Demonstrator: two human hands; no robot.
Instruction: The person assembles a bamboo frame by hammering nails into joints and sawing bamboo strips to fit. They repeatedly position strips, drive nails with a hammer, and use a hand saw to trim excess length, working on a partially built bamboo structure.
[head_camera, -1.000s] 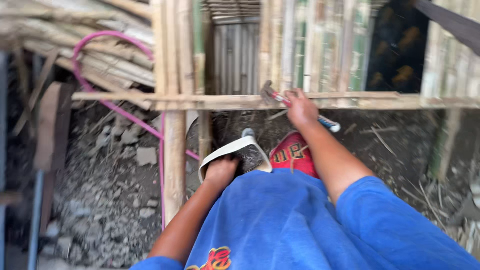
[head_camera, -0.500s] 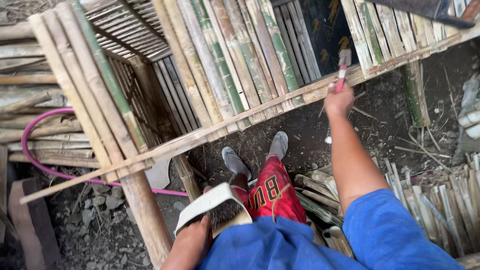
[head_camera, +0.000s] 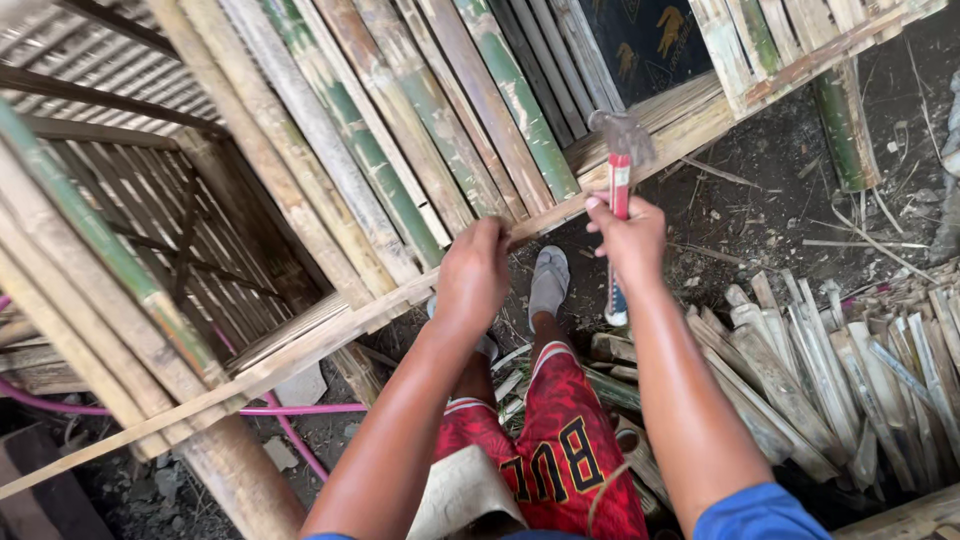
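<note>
My right hand (head_camera: 630, 238) grips a claw hammer (head_camera: 620, 150) by its red handle, the steel head raised just above a long horizontal bamboo rail (head_camera: 330, 325). My left hand (head_camera: 472, 275) rests on that rail with fingers pinched at its top edge, close to the hammer; whether it holds a nail is hidden. The rail crosses a row of upright split bamboo slats (head_camera: 400, 130), some still green, that form a fence panel.
A pile of cut bamboo strips (head_camera: 850, 370) lies on the dirt at the right. A thick bamboo post (head_camera: 235, 470) stands lower left beside a pink hose (head_camera: 290, 415). My legs in red shorts (head_camera: 545, 450) and grey sandals stand below the rail.
My left hand has come up from my lap to the rail. The right hand has swung the hammer closer in, and the view has tilted and moved nearer to the fence.
</note>
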